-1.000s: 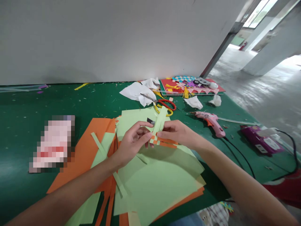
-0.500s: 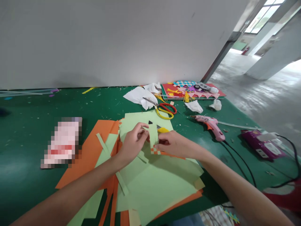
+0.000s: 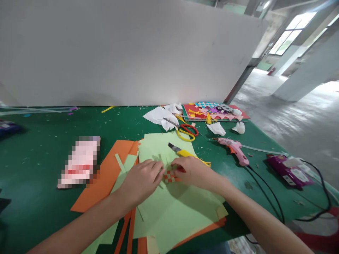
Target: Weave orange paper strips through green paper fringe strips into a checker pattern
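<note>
My left hand (image 3: 141, 180) and my right hand (image 3: 192, 171) meet over a small woven patch of orange and light green paper strips (image 3: 170, 176). Both hands press it down on a stack of light green paper sheets (image 3: 174, 208). The fingers of each hand are bent and pinch the patch's edges. Orange sheets (image 3: 106, 173) lie under and to the left of the green ones. A yellow utility knife (image 3: 182, 152) lies just beyond my right hand.
Red and yellow scissors (image 3: 185, 129) and crumpled white tissues (image 3: 159, 115) lie further back. A pink glue gun (image 3: 234, 148) with its black cable sits to the right, near a purple power strip (image 3: 287, 170). A red board with paper crafts (image 3: 214, 110) is at the back.
My hands have lowered the woven patch from the air onto the green sheets. The long green strips that stood up between my fingers no longer show. The utility knife is now uncovered.
</note>
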A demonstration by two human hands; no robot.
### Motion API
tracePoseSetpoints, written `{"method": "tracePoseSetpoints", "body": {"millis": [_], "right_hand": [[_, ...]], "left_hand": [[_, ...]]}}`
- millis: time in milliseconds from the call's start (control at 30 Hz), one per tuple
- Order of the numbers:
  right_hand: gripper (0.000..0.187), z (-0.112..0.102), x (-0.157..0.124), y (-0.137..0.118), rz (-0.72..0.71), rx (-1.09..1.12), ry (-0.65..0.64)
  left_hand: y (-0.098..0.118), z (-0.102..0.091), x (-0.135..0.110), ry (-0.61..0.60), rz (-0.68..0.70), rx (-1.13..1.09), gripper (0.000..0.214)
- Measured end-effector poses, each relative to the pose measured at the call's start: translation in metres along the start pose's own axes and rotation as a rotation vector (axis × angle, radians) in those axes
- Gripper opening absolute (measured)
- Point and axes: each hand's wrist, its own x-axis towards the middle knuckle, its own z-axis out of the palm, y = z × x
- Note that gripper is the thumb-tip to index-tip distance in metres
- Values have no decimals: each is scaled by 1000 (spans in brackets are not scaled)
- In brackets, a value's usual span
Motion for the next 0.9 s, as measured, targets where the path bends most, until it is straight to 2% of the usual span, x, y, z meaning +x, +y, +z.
{"method": "tracePoseSetpoints", "body": {"millis": [67,167,333,467,633,767,900], "right_hand": [[10,-1,-4,-1,-26,-62,73],[16,2,-13,-1,-180,-157,181],[21,22,-26,8,-416,-169,180],[15,34,-25,13,-435,-146,221],[13,38,-16,13,-423,-106,248],[16,38,-11,15,-441,-119,274],[23,38,-9,17,-480,-146,247]], "left_hand": [[-8,9,-7,36,40,-28,25],[-17,13,-14,42,121,-66,27],[-16,15,-20,138,304,-31,20],[-15,19,-22,137,338,-34,32],[-20,25,-23,109,332,-15,39],[-21,24,-23,122,328,-5,41],[-19,21,-21,194,325,-29,32]]}}
